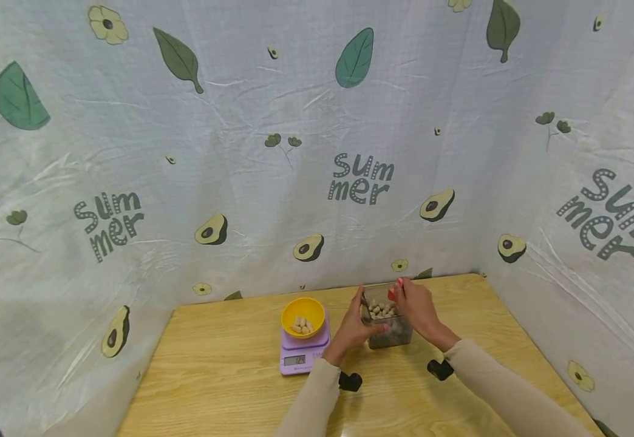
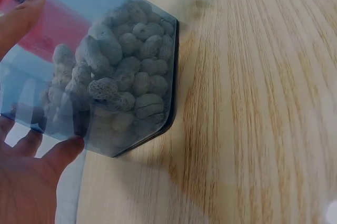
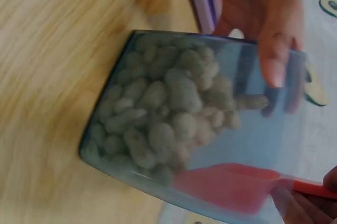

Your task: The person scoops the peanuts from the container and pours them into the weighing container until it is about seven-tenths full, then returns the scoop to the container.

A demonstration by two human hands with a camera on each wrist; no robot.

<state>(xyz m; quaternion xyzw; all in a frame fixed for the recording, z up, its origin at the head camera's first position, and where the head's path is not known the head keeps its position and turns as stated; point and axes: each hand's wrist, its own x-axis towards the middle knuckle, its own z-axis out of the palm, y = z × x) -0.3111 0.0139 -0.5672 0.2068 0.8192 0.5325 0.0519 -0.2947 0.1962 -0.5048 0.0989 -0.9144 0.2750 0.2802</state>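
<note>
Around the handle of a red scoop, grips with the curled fingers of the right hand. Mostly hides the scoop behind that hand in the head view, yet reveals it through the wall in the right wrist view, with blade slanting down to the edge of the peanuts. At the left side of a smoky clear container, clasps with the left hand, with thumb on the near face and fingers round the side, more plainly seen from both wrists. Stands on the wooden table, filled well below the rim, heaped higher toward the left hand. Near the left wrist, complete only from the head: a purple scale under a yellow bowl with a few loose peanuts; reduced to a purple edge in the right wrist view. Farther out, ends at a printed curtain.
</note>
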